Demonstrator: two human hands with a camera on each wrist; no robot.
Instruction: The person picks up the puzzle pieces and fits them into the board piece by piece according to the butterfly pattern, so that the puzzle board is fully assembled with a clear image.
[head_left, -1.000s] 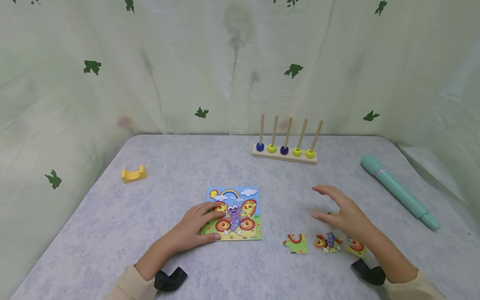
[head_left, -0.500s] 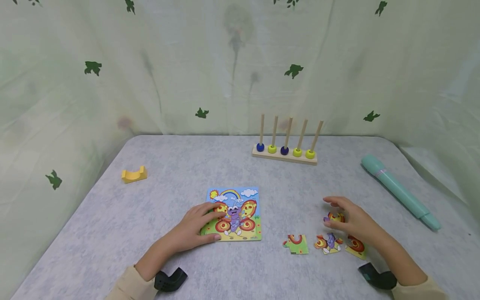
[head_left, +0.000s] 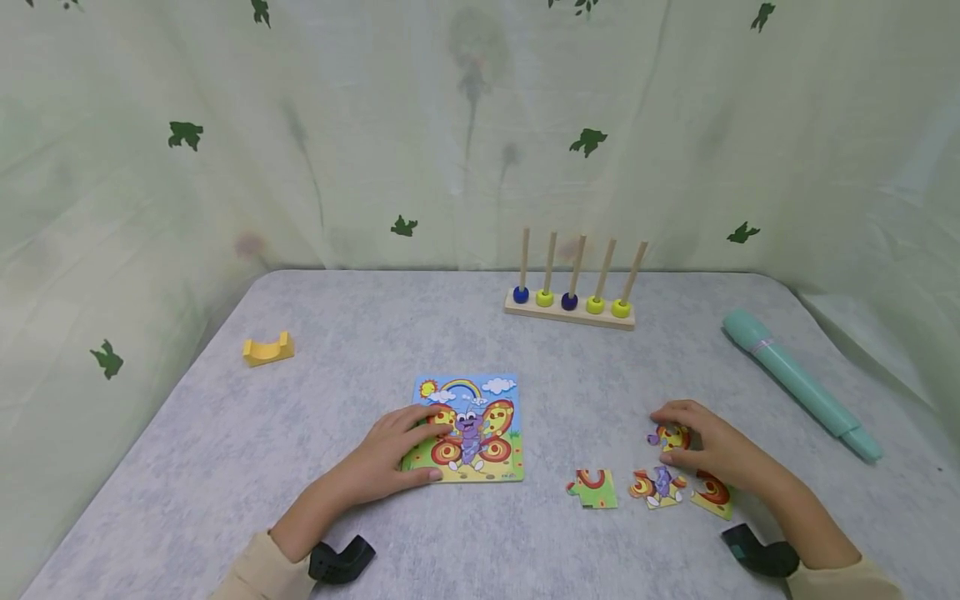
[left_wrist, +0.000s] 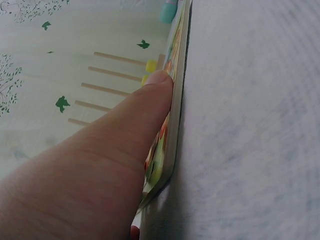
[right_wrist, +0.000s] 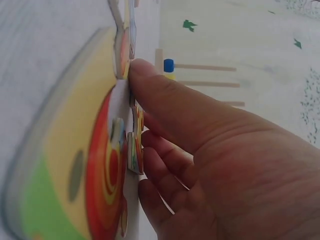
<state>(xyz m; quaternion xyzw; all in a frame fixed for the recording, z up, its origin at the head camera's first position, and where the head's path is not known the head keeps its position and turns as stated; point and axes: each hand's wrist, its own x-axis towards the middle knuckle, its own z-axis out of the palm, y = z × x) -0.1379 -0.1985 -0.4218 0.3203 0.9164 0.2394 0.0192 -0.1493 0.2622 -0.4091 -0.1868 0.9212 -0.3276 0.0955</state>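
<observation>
My left hand (head_left: pixel 401 454) rests on a square butterfly picture board (head_left: pixel 491 462), fingers spread over its left side. In the left wrist view, the thumb (left_wrist: pixel 145 107) lies along the board's near edge. On the right, my right hand (head_left: pixel 708 446) has its thumb and fingers around a small yellow, red and purple jigsaw piece (head_left: pixel 674 437), holding it by the sides at the table. Nearer me lie a green jigsaw piece (head_left: pixel 595 492), one with a purple body (head_left: pixel 662 485) and one with a red swirl (head_left: pixel 711 492), large in the right wrist view.
A wooden bead stand (head_left: pixel 567 312) with upright pegs and blue and yellow beads stands at the back. A teal microphone-shaped object (head_left: pixel 802 383) lies at the right. Far left sits a yellow arched block (head_left: pixel 268 349). A leaf-patterned curtain (head_left: pixel 360 150) surrounds the grey table (head_left: pixel 360 317).
My right hand has come down and to the right, its spread thumb and fingers closing around the yellow and purple jigsaw piece. My left hand stays on the board.
</observation>
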